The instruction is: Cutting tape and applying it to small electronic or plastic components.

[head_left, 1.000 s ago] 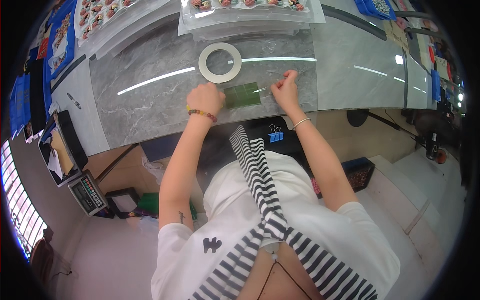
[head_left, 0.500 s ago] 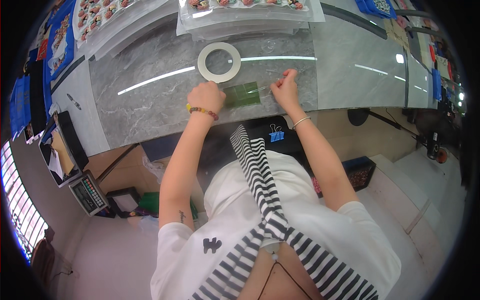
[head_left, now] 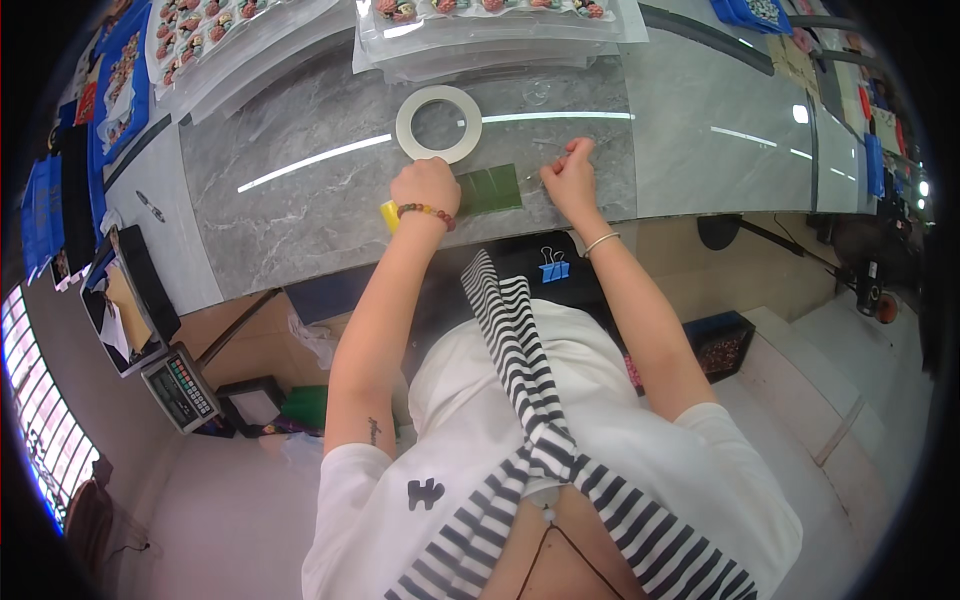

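Note:
My left hand (head_left: 425, 186) is closed, knuckles up, at the left end of a flat green rectangular piece (head_left: 490, 190) on the grey marbled tabletop. A yellow thing (head_left: 390, 214) sticks out beside that wrist; what the fingers hold is hidden. Off the right end of the green piece, my right hand (head_left: 570, 183) is closed in a pinch. A thin clear strip (head_left: 533, 181), hard to see, reaches from its fingertips toward the green piece. A wide cream-white roll of tape (head_left: 404, 125) lies flat just beyond my left hand.
Stacked clear trays (head_left: 490, 45) with small colourful figures stand at the far edge. A pen (head_left: 149, 204) lies on the left. A small clear round piece (head_left: 537, 92) is beyond my right hand. Below the table edge are a blue binder clip (head_left: 554, 265) and a scale (head_left: 182, 388).
My left hand has shifted right, over the left end of the green piece, and more of the yellow thing shows. The shiny clear strip near my right hand is less visible.

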### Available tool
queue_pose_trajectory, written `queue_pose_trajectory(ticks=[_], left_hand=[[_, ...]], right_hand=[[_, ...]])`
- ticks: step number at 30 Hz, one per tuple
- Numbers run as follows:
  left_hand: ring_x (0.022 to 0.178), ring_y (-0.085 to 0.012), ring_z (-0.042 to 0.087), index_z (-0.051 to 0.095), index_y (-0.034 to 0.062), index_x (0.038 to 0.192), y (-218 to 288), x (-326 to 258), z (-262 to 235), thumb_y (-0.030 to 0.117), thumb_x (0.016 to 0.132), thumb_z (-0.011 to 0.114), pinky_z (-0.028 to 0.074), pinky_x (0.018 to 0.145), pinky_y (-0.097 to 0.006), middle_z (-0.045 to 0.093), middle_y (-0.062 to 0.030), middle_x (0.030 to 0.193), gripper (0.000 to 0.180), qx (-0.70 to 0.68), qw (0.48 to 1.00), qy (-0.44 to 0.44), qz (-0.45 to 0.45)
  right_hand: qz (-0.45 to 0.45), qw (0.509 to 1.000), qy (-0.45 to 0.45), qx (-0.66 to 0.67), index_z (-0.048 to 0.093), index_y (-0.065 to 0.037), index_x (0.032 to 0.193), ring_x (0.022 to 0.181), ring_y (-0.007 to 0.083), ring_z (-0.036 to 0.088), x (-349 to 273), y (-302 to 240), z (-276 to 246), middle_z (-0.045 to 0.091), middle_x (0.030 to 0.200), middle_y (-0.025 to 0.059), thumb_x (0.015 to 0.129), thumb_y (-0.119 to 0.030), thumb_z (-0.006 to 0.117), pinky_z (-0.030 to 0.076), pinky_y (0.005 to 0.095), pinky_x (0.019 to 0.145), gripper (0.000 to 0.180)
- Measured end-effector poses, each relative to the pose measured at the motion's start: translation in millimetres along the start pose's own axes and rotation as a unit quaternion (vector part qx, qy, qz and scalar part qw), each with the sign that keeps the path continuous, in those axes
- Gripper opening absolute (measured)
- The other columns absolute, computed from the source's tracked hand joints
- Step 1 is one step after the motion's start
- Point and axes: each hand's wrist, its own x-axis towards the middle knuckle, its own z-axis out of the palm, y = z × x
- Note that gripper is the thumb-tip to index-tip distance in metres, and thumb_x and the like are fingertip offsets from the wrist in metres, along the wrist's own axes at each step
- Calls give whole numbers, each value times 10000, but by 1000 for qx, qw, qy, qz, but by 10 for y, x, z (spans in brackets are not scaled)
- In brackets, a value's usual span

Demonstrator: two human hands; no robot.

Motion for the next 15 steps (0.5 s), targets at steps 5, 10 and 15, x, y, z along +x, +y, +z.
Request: queue_pose_trajectory(ticks=[5, 10, 15], left_hand=[[805, -281, 699, 720, 69, 830, 25, 19, -47, 156, 820, 549, 558, 691, -363, 705, -125, 818, 191, 0, 1000, -10, 4], [795, -280, 700, 720, 69, 811, 11, -4, -49, 149, 816, 550, 559, 682, -354, 705, -125, 803, 188, -5, 1000, 5, -1], [797, -288, 698, 718, 63, 818, 44, -2, -124, 149, 799, 570, 558, 688, -365, 704, -128, 799, 172, -10, 1000, -23, -3]], right_hand=[[-4, 1000, 1, -6, 331, -22, 1067, 693, 344, 632, -10, -6, -5, 601, 705, 132, 728, -81, 654, 491, 425, 675, 471], [-7, 1000, 3, -4, 337, -22, 1057, 683, 338, 629, -37, -22, 1, 597, 696, 125, 732, -76, 648, 488, 423, 669, 453], [-18, 1000, 11, 5, 339, -29, 1056, 667, 346, 624, -27, 16, -2, 599, 691, 130, 739, -80, 643, 488, 432, 665, 442]])
